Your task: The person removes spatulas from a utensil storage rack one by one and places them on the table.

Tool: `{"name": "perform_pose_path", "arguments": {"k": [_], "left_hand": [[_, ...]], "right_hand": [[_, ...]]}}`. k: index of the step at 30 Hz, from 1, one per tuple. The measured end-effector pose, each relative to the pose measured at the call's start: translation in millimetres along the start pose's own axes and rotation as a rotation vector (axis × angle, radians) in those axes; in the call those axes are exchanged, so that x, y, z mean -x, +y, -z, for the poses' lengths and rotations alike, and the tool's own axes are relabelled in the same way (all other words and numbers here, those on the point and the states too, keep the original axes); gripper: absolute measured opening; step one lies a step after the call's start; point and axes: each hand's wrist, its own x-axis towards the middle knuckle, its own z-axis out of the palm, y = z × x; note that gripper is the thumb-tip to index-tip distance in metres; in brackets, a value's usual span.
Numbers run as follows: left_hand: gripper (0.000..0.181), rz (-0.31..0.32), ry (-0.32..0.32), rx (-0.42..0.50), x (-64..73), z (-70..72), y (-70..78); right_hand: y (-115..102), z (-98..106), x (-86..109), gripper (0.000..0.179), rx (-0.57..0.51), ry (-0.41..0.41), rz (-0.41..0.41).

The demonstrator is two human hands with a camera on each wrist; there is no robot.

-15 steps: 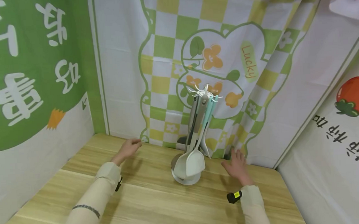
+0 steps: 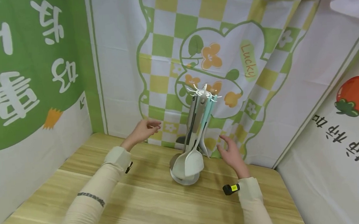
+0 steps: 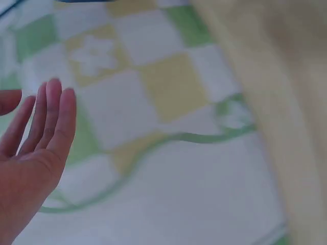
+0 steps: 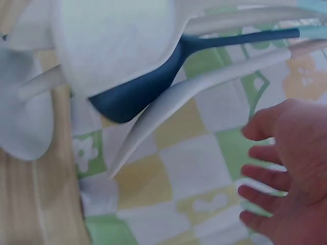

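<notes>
Head view: utensil rack (image 2: 185, 183) stands upright, handles (image 2: 200, 111) pointing up.

Kinda kitchen-ish corner imo, can't tell if it's a real home: cooking utensils (image 2: 193, 163) on a rack (image 2: 185, 182), wood-look table (image 2: 148, 203), checkered curtain (image 2: 163, 46), printed tomato (image 2: 356, 94).

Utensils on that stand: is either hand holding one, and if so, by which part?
Nothing is held. The left hand and the right hand are both empty, each apart from the utensils.
</notes>
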Motion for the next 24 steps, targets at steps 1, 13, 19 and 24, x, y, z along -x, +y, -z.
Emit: {"name": "perform_pose_path", "arguments": {"k": [1,13,19,24], "left_hand": [[0.036,-0.021,0.024,0.0,-3.1,-0.5,10.1],[0.024,-0.504,0.374,0.013,-42.8,-8.4,119.4],[0.028,-0.671,0.43,-0.167,-54.1,-9.0,138.0],[0.028,-0.732,0.394,-0.232,-60.5,-11.2,146.9]], "right_hand": [[-4,0,-2.7,0.048,-0.027,0.03,0.027],[-61,3,-31.7,0.036,-0.321,0.262,0.218],[-100,4,-26.8,0.037,-0.363,0.288,0.294],[-115,4,-23.8,0.034,-0.382,0.333,0.3]]}}
